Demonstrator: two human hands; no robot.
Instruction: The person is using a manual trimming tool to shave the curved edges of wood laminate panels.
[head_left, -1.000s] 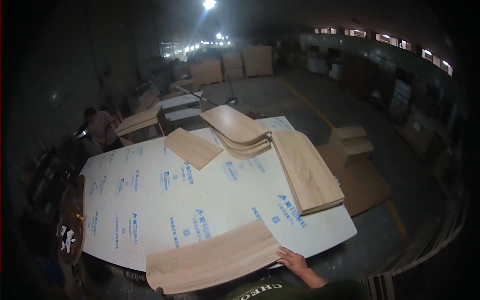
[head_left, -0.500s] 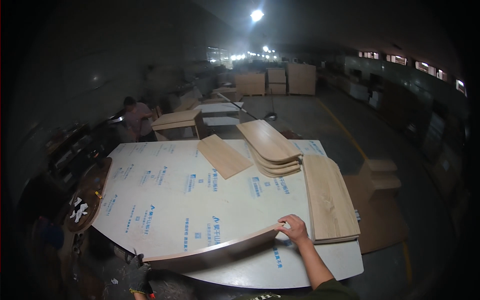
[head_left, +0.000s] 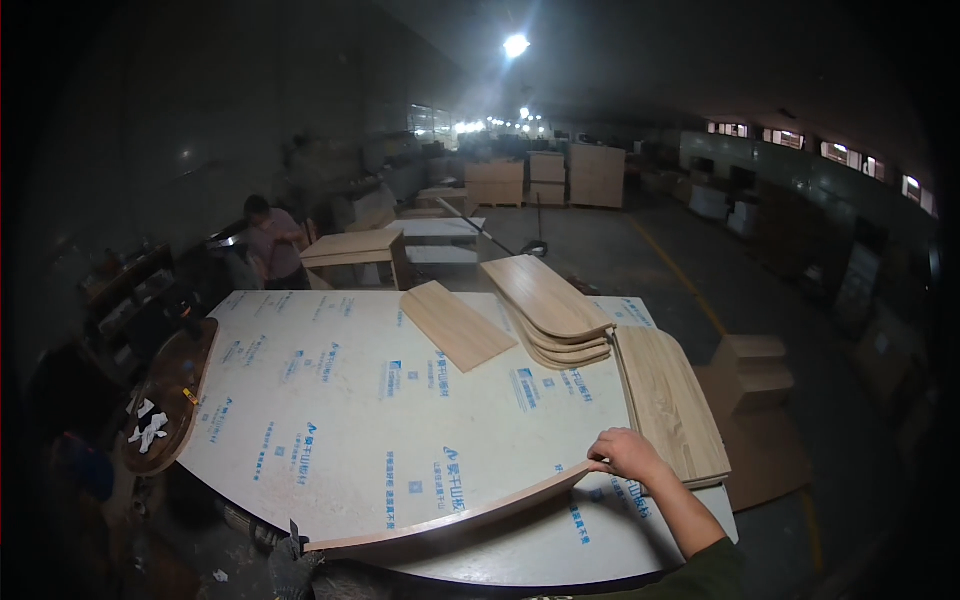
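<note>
A long wooden board (head_left: 470,525) stands on its narrow edge across the near side of the white table, its pale edge facing up. My right hand (head_left: 628,455) is closed on the board's right end, thumb and fingers pinching the top corner. At the board's left end is my left hand (head_left: 290,572) in a dark grey work glove, fingers curled. A narrow dark upright piece (head_left: 295,532) sticks up from the glove beside the board's corner; its kind cannot be made out. The glove's lower part is dim and cut off by the picture's edge.
The table (head_left: 330,400) bears a loose wooden panel (head_left: 458,325), a stack of curved-end panels (head_left: 550,295) and more panels (head_left: 672,400) at right. A brown side tray (head_left: 165,440) holds white scraps (head_left: 150,430). A co-worker (head_left: 275,240) stands far left near a wooden cabinet (head_left: 355,245).
The view has shifted slightly, so the table sits lower and further right. My right hand still grips the board's end, its wrist more bent. My left hand has come closer against the left end.
</note>
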